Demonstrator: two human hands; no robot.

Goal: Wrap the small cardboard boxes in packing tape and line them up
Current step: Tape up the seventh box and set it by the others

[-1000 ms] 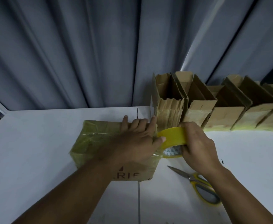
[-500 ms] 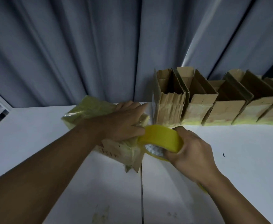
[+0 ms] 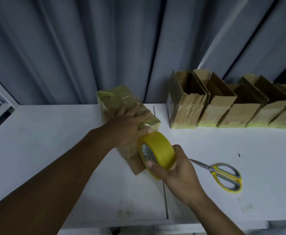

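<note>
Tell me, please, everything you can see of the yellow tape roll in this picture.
The tape roll is a wide yellow band round a core whose inside shows a grey-and-white triangle pattern. It stands on edge, tilted, core opening facing left. The right hand grips it, fingers over the outer band, thumb at the near rim. It is held against the near end of the taped box, above the table; whether a strip runs to the box cannot be told.
</note>
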